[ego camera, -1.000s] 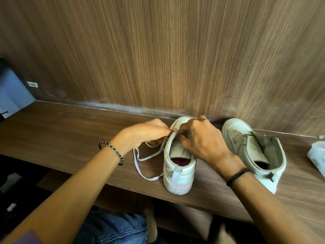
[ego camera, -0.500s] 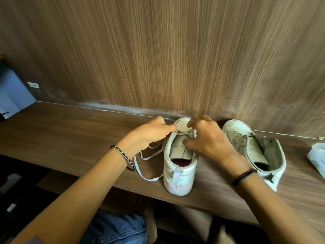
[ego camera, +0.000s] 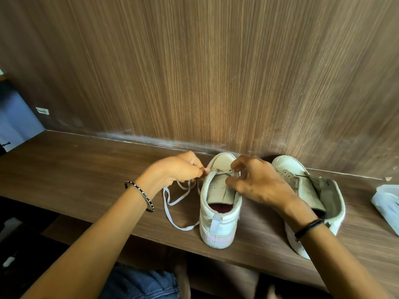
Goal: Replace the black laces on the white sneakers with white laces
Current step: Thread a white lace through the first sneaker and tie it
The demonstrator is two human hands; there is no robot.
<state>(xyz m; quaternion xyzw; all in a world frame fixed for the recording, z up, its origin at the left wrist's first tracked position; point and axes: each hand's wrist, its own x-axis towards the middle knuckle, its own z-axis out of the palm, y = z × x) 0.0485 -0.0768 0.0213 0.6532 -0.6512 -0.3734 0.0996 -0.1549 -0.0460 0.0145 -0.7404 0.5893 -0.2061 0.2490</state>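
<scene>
Two white sneakers stand on a dark wooden shelf, toes to the wall. The left sneaker (ego camera: 218, 214) has a white lace (ego camera: 172, 200) through its front eyelets, with the loose length lying in loops on the shelf to its left. My left hand (ego camera: 177, 169) pinches the lace at the shoe's left front edge. My right hand (ego camera: 257, 182) is over the shoe's tongue; its forefinger and thumb pinch the lace at the right front eyelets. The right sneaker (ego camera: 311, 190) has no lace and its tongue is folded open. No black laces are in view.
A wood-grain wall (ego camera: 216, 72) rises directly behind the shoes. A clear plastic bag (ego camera: 386, 203) lies at the shelf's far right. The shelf (ego camera: 75, 167) runs out to the left of the shoes. Its front edge is just below the heels, with my denim-clad lap beneath.
My left hand has drawn away to the left of the shoe, holding the lace. My right hand has opened up from a fist over the toe and now pinches the lace at the right eyelets.
</scene>
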